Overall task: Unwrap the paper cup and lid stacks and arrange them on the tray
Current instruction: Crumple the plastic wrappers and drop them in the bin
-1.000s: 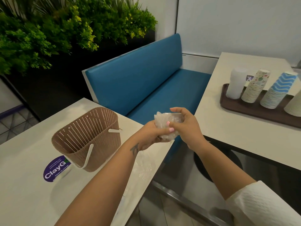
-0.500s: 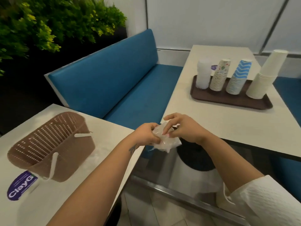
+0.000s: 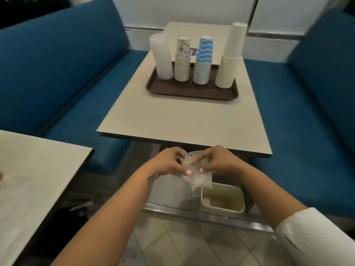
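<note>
A crumpled clear plastic wrapper [image 3: 196, 174] is pinched between both hands, below the near edge of the table [image 3: 184, 123]. The fingers of the left hand [image 3: 169, 163] are curled onto the wrapper's left side, thumb at its lower edge. The fingers of the right hand [image 3: 212, 162] are bent over its top, thumb pressed beside the left thumb. Both forearms are stretched forward, wrists close together. Just below the fingers, the wrapper's loose end hangs over a cream bin [image 3: 222, 198] on the floor. Well beyond the fingers, a brown tray [image 3: 192, 92] carries four upright stacks: clear lids [image 3: 161, 56], dotted cups [image 3: 182, 60], blue zigzag cups [image 3: 203, 60] and plain white cups [image 3: 230, 56]. A small purple label [image 3: 192, 51] is seen behind them, its writing unreadable.
</note>
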A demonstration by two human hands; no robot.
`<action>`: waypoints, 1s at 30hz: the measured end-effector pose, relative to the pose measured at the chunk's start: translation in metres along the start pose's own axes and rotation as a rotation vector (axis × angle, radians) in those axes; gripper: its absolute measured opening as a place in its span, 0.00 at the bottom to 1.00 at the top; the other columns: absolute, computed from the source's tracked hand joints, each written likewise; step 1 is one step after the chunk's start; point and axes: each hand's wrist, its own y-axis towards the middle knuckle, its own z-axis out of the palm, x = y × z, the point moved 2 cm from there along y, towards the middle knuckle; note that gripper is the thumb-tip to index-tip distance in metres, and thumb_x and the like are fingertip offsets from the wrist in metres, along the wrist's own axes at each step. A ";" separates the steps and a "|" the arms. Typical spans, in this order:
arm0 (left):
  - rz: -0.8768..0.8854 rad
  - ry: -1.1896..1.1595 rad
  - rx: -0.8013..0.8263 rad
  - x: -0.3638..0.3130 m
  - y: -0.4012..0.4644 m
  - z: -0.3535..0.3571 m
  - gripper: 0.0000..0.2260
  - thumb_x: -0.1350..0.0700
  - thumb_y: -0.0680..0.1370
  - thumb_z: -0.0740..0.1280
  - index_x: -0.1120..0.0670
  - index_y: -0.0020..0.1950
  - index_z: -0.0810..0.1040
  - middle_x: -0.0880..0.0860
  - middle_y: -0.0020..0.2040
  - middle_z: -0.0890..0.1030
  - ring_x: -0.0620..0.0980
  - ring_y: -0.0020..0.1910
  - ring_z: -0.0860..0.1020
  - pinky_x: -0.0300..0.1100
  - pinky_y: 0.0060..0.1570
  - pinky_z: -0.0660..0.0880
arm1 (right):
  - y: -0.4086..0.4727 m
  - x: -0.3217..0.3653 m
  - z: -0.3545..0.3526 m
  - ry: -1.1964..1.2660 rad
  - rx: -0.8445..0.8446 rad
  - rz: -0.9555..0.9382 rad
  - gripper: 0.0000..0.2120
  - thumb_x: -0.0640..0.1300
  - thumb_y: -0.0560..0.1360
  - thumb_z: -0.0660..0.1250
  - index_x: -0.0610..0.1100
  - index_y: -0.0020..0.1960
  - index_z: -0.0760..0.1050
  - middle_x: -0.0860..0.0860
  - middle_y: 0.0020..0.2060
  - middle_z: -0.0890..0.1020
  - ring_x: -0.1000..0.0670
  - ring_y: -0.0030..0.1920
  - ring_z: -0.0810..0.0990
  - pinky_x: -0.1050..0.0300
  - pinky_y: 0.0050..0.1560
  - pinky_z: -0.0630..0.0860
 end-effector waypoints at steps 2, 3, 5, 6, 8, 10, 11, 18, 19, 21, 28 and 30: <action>-0.029 -0.031 0.037 0.004 0.024 0.027 0.21 0.64 0.66 0.79 0.56 0.56 0.77 0.54 0.46 0.80 0.48 0.43 0.80 0.43 0.47 0.81 | -0.004 -0.036 -0.012 0.043 -0.029 0.039 0.13 0.33 0.67 0.73 0.49 0.45 0.85 0.51 0.45 0.82 0.53 0.41 0.78 0.67 0.42 0.77; -0.045 -0.040 0.055 0.008 0.034 0.039 0.20 0.63 0.66 0.79 0.55 0.55 0.77 0.53 0.47 0.81 0.48 0.44 0.80 0.44 0.48 0.81 | -0.005 -0.055 -0.015 0.057 -0.035 0.060 0.13 0.33 0.67 0.73 0.49 0.46 0.85 0.52 0.46 0.82 0.52 0.43 0.79 0.63 0.45 0.79; -0.081 -0.015 0.073 0.021 0.054 0.059 0.19 0.61 0.67 0.78 0.52 0.55 0.78 0.50 0.51 0.81 0.46 0.48 0.80 0.45 0.48 0.79 | -0.007 -0.093 -0.016 0.080 -0.031 0.097 0.14 0.33 0.67 0.73 0.51 0.45 0.84 0.53 0.49 0.81 0.52 0.46 0.79 0.58 0.49 0.80; -0.095 0.011 0.072 0.029 0.063 0.069 0.19 0.60 0.68 0.78 0.52 0.56 0.78 0.49 0.53 0.80 0.46 0.50 0.79 0.44 0.46 0.78 | -0.006 -0.113 -0.014 0.098 -0.031 0.110 0.15 0.32 0.68 0.74 0.52 0.44 0.84 0.53 0.50 0.80 0.53 0.48 0.79 0.58 0.50 0.79; -0.116 0.057 0.041 0.048 0.081 0.086 0.19 0.58 0.69 0.77 0.50 0.57 0.76 0.48 0.58 0.78 0.46 0.54 0.77 0.39 0.44 0.76 | -0.003 -0.152 -0.010 0.147 -0.065 0.155 0.17 0.32 0.68 0.74 0.54 0.41 0.82 0.54 0.50 0.80 0.54 0.50 0.79 0.58 0.52 0.79; -0.111 0.090 -0.011 0.070 0.102 0.099 0.21 0.58 0.69 0.77 0.49 0.59 0.74 0.49 0.61 0.77 0.47 0.54 0.77 0.34 0.42 0.74 | 0.005 -0.195 -0.003 0.198 -0.126 0.211 0.17 0.30 0.68 0.73 0.54 0.41 0.82 0.57 0.48 0.80 0.54 0.50 0.79 0.60 0.50 0.79; -0.101 0.110 -0.031 0.082 0.113 0.104 0.21 0.59 0.70 0.76 0.50 0.60 0.74 0.49 0.63 0.76 0.48 0.54 0.77 0.33 0.42 0.74 | 0.011 -0.217 0.001 0.238 -0.153 0.243 0.16 0.29 0.68 0.72 0.52 0.41 0.82 0.57 0.47 0.80 0.53 0.49 0.79 0.62 0.47 0.79; -0.008 0.376 -0.019 0.177 0.211 0.144 0.31 0.58 0.70 0.76 0.48 0.71 0.67 0.49 0.71 0.68 0.48 0.68 0.69 0.41 0.64 0.69 | 0.079 -0.359 0.047 0.444 -0.211 0.274 0.12 0.32 0.69 0.70 0.49 0.42 0.83 0.53 0.52 0.82 0.49 0.56 0.79 0.48 0.59 0.77; 0.023 0.427 -0.020 0.192 0.225 0.149 0.33 0.57 0.70 0.76 0.48 0.71 0.67 0.50 0.72 0.66 0.48 0.69 0.67 0.43 0.66 0.68 | 0.090 -0.375 0.055 0.432 -0.212 0.279 0.13 0.34 0.69 0.70 0.51 0.44 0.84 0.53 0.53 0.82 0.49 0.55 0.80 0.47 0.57 0.78; 0.078 0.535 -0.008 0.220 0.251 0.159 0.36 0.56 0.69 0.77 0.50 0.73 0.65 0.51 0.74 0.63 0.48 0.71 0.65 0.44 0.68 0.65 | 0.113 -0.405 0.072 0.426 -0.204 0.298 0.13 0.32 0.70 0.69 0.49 0.46 0.83 0.51 0.50 0.82 0.49 0.49 0.82 0.54 0.49 0.81; 0.213 0.751 0.106 0.307 0.326 0.177 0.48 0.49 0.63 0.80 0.50 0.77 0.58 0.47 0.77 0.58 0.50 0.75 0.54 0.44 0.73 0.57 | 0.201 -0.500 0.133 0.423 -0.014 0.333 0.11 0.24 0.71 0.65 0.38 0.40 0.77 0.40 0.35 0.78 0.47 0.32 0.76 0.58 0.30 0.73; 0.213 0.798 0.134 0.325 0.337 0.182 0.51 0.47 0.62 0.80 0.49 0.78 0.55 0.46 0.78 0.55 0.49 0.76 0.51 0.45 0.74 0.57 | 0.223 -0.525 0.147 0.366 0.039 0.351 0.09 0.26 0.69 0.70 0.39 0.38 0.77 0.43 0.32 0.77 0.49 0.30 0.76 0.59 0.29 0.72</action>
